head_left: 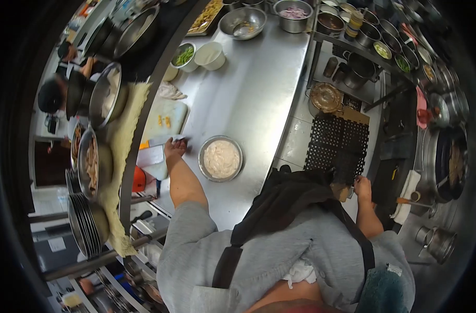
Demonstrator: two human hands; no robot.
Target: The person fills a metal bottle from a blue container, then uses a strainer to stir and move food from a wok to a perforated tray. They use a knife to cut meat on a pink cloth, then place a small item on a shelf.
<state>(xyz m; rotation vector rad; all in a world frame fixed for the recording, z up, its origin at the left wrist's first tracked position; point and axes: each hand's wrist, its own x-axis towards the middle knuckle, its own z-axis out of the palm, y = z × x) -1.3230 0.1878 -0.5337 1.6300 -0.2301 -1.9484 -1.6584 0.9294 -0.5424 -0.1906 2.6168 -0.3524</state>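
Bright steel, black rim

Cool white light falls on the steel worktop (256, 83), leaving a soft, milky glare toward its far right edge; the lamps themselves are out of view. The mixing bowl (220, 158) is evenly lit, with a faint shadow on the steel. The black apron (285, 201) and rubber mat (338, 143) stay dim. Wide-angle distortion bows the shelf post (153, 104) and stretches the pans (449, 164) at right. Blackness swallows the corners; far-left detail looks soft.

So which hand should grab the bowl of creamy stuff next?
Probably the left hand. It's at the counter, quite near the bowl. The right hand is out past the counter's edge, much farther away.
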